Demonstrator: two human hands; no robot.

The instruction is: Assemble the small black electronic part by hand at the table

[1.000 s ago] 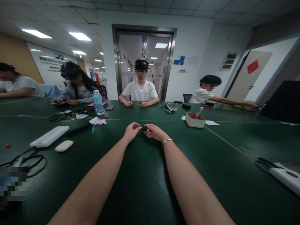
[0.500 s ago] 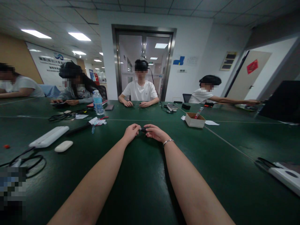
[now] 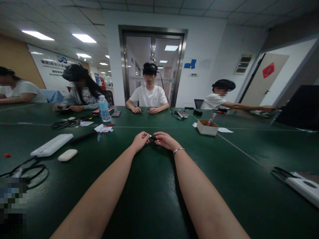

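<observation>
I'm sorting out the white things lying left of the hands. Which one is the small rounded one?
The white oval pebble-shaped piece, nearer the camera. The white power strip just behind it is long, flat and ridged, lying at a slant on the green table.

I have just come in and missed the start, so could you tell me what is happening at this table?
A person seated at a green table has both arms stretched forward. The left hand and right hand pinch a small dark object between their fingertips, just above the tabletop; it is too small to identify. A bracelet sits on the right wrist. A cardboard box and a water bottle stand further off, and other people sit at the far side.
</observation>
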